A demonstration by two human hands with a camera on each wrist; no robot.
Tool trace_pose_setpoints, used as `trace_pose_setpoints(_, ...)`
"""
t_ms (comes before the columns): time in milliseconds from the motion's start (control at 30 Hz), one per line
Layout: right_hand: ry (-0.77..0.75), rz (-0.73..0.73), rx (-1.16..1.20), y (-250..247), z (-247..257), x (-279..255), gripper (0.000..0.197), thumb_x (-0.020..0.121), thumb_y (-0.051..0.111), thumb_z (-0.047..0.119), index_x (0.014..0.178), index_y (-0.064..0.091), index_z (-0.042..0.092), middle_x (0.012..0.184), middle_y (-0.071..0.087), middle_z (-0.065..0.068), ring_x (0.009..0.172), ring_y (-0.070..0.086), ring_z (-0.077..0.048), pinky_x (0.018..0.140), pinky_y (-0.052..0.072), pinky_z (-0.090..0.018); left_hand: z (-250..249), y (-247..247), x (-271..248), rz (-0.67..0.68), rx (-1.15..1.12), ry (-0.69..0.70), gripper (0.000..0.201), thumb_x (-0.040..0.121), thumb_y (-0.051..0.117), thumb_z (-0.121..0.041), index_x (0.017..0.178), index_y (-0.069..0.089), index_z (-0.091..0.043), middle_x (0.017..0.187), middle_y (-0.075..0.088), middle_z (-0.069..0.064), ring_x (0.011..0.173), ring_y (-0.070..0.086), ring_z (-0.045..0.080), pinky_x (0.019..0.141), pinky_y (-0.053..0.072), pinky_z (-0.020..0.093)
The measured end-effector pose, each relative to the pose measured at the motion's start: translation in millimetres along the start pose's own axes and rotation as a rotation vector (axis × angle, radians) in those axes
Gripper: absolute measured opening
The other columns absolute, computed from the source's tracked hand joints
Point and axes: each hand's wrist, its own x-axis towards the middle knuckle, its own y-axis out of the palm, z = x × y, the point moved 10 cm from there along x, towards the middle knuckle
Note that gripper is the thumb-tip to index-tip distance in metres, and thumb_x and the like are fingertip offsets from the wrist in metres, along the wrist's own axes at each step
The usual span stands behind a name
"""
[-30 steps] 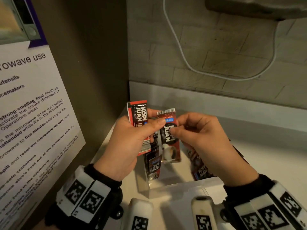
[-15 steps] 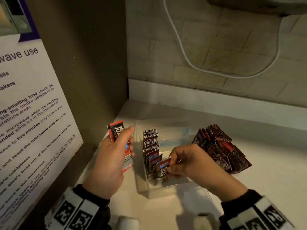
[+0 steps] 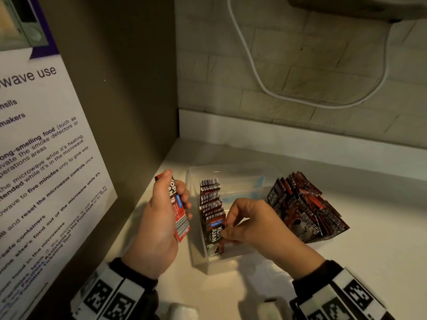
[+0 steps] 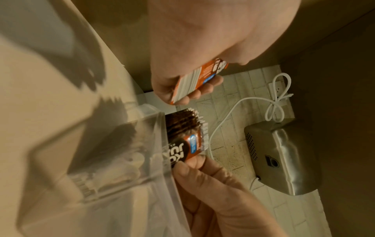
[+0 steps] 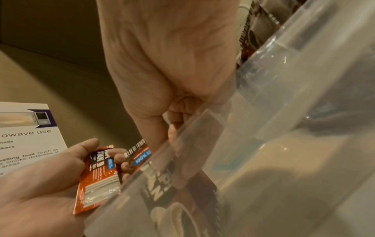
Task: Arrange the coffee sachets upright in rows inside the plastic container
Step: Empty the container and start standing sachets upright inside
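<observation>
White table (image 3: 346, 262) runs into a corner: a brick-patterned wall (image 3: 300, 65) behind, with a white cable (image 3: 251, 65) looping across it and a metal appliance (image 4: 284, 157) mounted above, and at the left a dark panel carrying a printed microwave-use notice (image 3: 41, 169). On the table stands a clear plastic container (image 3: 196, 255), with one row of coffee sachets (image 3: 210, 197) upright along its left side. Just right of the container lies a loose pile of sachets (image 3: 305, 209) on the table. The right hand (image 3: 251, 225) reaches into the container, thumb and fingertips pinching the front sachet (image 3: 216, 236) – it stands at the near end of the row, label facing the camera. The left hand (image 3: 159, 222) is held apart to the left of the container, fingers curled round a small stack of sachets (image 3: 178, 209). Half a second ago the pinched sachet sat lower and tilted at the row's end – now it is upright against the others; a second ago both hands were raised together above the container, passing that sachet from the left hand's stack.
</observation>
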Motion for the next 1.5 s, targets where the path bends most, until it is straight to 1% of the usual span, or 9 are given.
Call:
trace_pose_setpoints(167, -0.003, -0.03, -0.04, -15, 7, -5, 0.031, 0.066, 0.082, 0.001, 0.076, 0.054, 0.009, 0.081, 0.067, -0.015, 0.06, 0.058, -0.019, 0.063, 0.054, -0.038, -22, 6, -4, 0.08, -0.166, 0.077, 0.053, 0.093, 0.02, -0.06, 0.072, 0.045, -0.018, 0.062, 0.038, -0.004, 0.05, 0.03, 0.011, 0.048, 0.025, 0.026)
trace_pose_setpoints(433, -0.188, -0.136, 0.228, -40, 62, -23, 0.02, 0.074, 0.076, 0.018, 0.084, 0.062, 0.007, 0.071, 0.061, -0.003, 0.059, 0.054, -0.016, 0.054, 0.045, -0.029, -40, 36, -17, 0.304, -0.002, 0.222, 0.021, 0.09, 0.048, -0.001, 0.1, 0.062, -0.014, 0.075, 0.068, -0.002, 0.068, 0.065, 0.007, 0.061, 0.054, 0.021)
trace_pose_setpoints(633, -0.288, -0.094, 0.207, -34, 85, -26, 0.01, 0.078, 0.072, 0.001, 0.077, 0.067, 0.009, 0.065, 0.061, -0.004, 0.049, 0.054, -0.012, 0.046, 0.042, -0.018, -40, 46, -24, 0.32, 0.193, 0.309, 0.029, 0.061, 0.071, -0.014, 0.09, 0.07, -0.015, 0.082, 0.073, 0.003, 0.076, 0.066, 0.009, 0.066, 0.051, 0.016)
trace_pose_setpoints(767, -0.244, -0.088, 0.211, -36, 75, -22, 0.015, 0.078, 0.071, -0.002, 0.073, 0.064, 0.01, 0.058, 0.062, -0.001, 0.05, 0.059, -0.015, 0.046, 0.043, -0.026, -34, 42, -21, 0.287, 0.198, 0.279, 0.041, 0.065, 0.082, -0.015, 0.102, 0.066, -0.02, 0.092, 0.071, 0.002, 0.083, 0.065, 0.008, 0.068, 0.05, 0.014)
trace_pose_setpoints(900, -0.169, -0.104, 0.227, -45, 58, -19, 0.012, 0.077, 0.07, -0.005, 0.076, 0.061, 0.003, 0.063, 0.067, -0.01, 0.055, 0.065, -0.02, 0.046, 0.045, -0.025, -26, 28, -17, 0.198, 0.221, 0.206, 0.033, 0.082, 0.067, -0.014, 0.111, 0.059, -0.026, 0.114, 0.06, -0.001, 0.091, 0.057, 0.0, 0.072, 0.043, 0.015)
trace_pose_setpoints(1133, 0.021, 0.103, -0.003, -23, 20, -17, 0.007, 0.078, 0.072, -0.001, 0.077, 0.066, -0.003, 0.077, 0.072, -0.018, 0.062, 0.067, -0.015, 0.054, 0.052, -0.022, 15, 17, -18, 0.261, 0.382, -0.034, 0.092, 0.05, 0.053, -0.011, 0.137, 0.04, -0.036, 0.144, 0.041, -0.009, 0.128, 0.041, 0.005, 0.105, 0.033, 0.029)
trace_pose_setpoints(1300, 0.063, 0.149, -0.113, 7, 0, -6, 0.023, 0.071, 0.077, -0.005, 0.062, 0.066, 0.013, 0.057, 0.066, 0.002, 0.052, 0.063, -0.007, 0.052, 0.053, -0.022, 42, 31, -32, 0.351, 0.417, -0.152, 0.108, 0.069, 0.054, 0.012, 0.149, 0.009, -0.045, 0.11, 0.042, -0.035, 0.078, 0.057, -0.02, 0.069, 0.043, 0.019)
trace_pose_setpoints(1400, 0.018, 0.095, -0.274, 11, -3, 1, 0.024, 0.063, 0.082, 0.004, 0.058, 0.065, 0.019, 0.064, 0.069, -0.001, 0.061, 0.064, -0.012, 0.069, 0.059, -0.035, 48, 32, -36, 0.334, 0.437, -0.141, 0.103, 0.081, 0.037, 0.02, 0.147, 0.003, -0.051, 0.129, 0.04, -0.029, 0.092, 0.056, -0.01, 0.07, 0.044, 0.016)
trace_pose_setpoints(1500, 0.017, 0.071, -0.337, 10, -5, 3, 0.023, 0.062, 0.083, 0.011, 0.059, 0.062, 0.019, 0.061, 0.066, 0.004, 0.057, 0.059, -0.007, 0.065, 0.055, -0.029, 43, 34, -39, 0.3, 0.419, -0.112, 0.098, 0.084, 0.03, 0.023, 0.145, 0.003, -0.048, 0.105, 0.023, -0.041, 0.062, 0.05, -0.028, 0.056, 0.042, 0.003)
